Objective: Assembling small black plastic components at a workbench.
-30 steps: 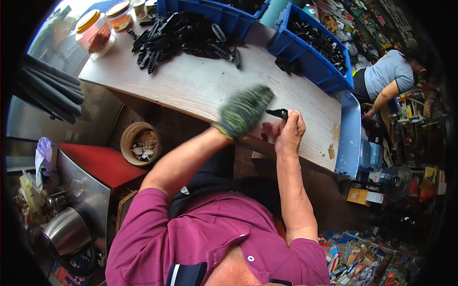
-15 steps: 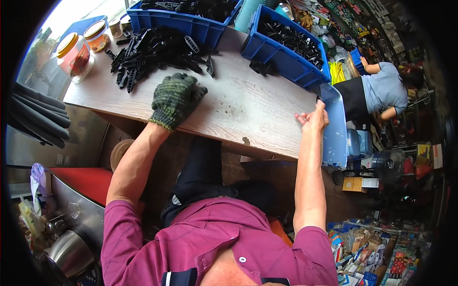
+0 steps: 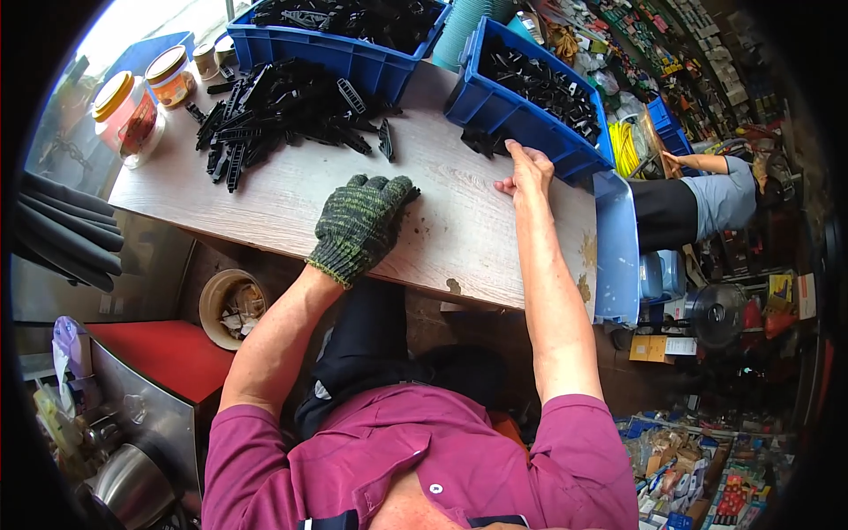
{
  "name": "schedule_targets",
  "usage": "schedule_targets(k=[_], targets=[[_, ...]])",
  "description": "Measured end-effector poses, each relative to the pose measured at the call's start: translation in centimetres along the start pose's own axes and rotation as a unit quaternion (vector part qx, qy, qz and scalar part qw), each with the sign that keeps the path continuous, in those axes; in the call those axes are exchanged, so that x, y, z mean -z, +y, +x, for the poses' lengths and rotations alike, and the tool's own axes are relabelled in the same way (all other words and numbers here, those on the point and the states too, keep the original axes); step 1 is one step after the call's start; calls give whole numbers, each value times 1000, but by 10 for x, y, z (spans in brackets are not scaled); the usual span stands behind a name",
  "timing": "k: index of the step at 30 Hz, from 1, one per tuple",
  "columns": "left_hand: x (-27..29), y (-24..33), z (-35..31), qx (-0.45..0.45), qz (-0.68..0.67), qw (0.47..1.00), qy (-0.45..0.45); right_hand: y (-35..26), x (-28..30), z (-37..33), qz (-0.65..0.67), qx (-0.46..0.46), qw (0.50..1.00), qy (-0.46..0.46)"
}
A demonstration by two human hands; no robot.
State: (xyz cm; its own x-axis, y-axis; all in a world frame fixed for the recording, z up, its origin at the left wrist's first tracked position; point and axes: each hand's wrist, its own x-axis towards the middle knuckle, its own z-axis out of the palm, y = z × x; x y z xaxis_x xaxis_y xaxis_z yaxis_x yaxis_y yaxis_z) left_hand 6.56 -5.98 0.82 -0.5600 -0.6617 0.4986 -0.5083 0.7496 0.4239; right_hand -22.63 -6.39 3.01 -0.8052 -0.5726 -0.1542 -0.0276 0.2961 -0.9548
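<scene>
My left hand (image 3: 360,223), in a dark green knitted glove, rests low over the pale wooden table (image 3: 459,243) with its fingers curled. A dark tip shows beside the gloved fingers, but I cannot make out what it is. My bare right hand (image 3: 532,172) reaches to a few small black plastic parts (image 3: 481,141) in front of the right-hand blue crate; its index finger points at them, with the thumb apart. A larger heap of long, ribbed black plastic pieces (image 3: 265,119) lies beyond my left hand, and one loose piece (image 3: 386,140) lies at its right.
Two blue crates, a left one (image 3: 331,51) and a right one (image 3: 495,97), hold black parts at the back. A light blue bin (image 3: 617,256) hangs at the table's right edge. Lidded jars (image 3: 128,119) stand at the left. Another person (image 3: 707,203) bends over at the far right.
My right hand has moved left and away from me, from beside the light blue bin to the small black parts. My gloved left hand has shifted right and slightly nearer me.
</scene>
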Motion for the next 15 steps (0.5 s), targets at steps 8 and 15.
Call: schedule_targets(k=[8, 15], targets=[[1, -2, 2, 18, -16, 1000, -10, -4, -28, 11, -46, 15, 999, -18], [-7, -7, 3, -9, -32, 999, 34, 9, -15, 25, 13, 36, 999, 17]])
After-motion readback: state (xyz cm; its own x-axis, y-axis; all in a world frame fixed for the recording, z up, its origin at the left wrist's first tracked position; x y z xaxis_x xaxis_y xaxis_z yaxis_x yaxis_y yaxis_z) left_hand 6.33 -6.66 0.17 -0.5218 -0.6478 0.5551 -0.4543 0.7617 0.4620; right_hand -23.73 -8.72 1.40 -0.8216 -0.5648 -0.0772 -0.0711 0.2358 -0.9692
